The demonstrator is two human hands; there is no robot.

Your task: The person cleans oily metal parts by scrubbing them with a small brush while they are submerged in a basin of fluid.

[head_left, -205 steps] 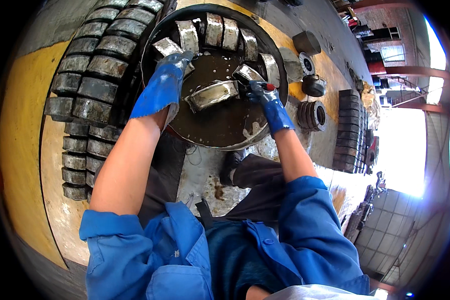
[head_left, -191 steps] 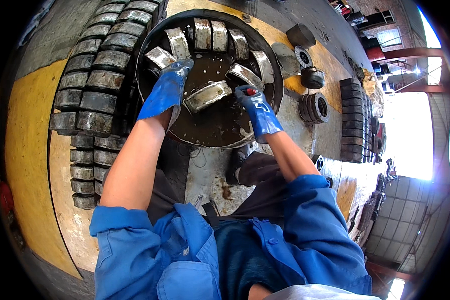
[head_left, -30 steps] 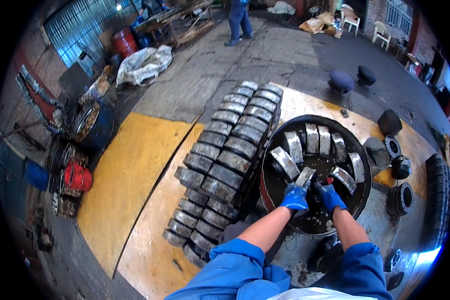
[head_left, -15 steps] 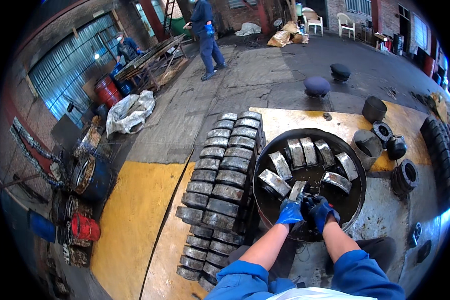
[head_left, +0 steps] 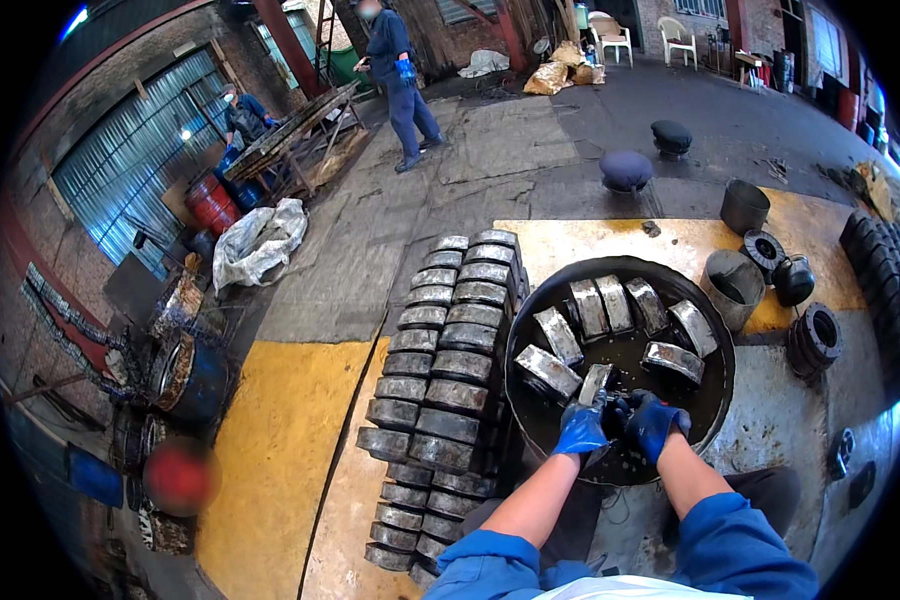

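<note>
Both my hands wear blue gloves and work over a large round dark pan (head_left: 722, 420) at the lower middle. In my left hand (head_left: 582, 428) is a curved metal block (head_left: 597, 380), gripped by its near end, its pale top face showing. Close beside it, my right hand (head_left: 653, 420) is closed, its blackened fingers against the block's side; whatever they hold is hidden. Several similar blocks lie around the pan's inside, among them a tilted one (head_left: 547, 371) to the left and another (head_left: 673, 362) to the right. Dark residue covers the pan's bottom.
Tall stacked rows of metal blocks (head_left: 460, 367) stand left of the pan. To its right are a metal bucket (head_left: 734, 285) and a ribbed round part (head_left: 816, 338). Two round stools (head_left: 626, 172) stand beyond. Two people are farther back, one standing (head_left: 390, 80), one at a bench.
My hands stay at nearly the same spot with the block, the right hand turning slightly. The view has shifted a little, and the standing person has turned somewhat.
</note>
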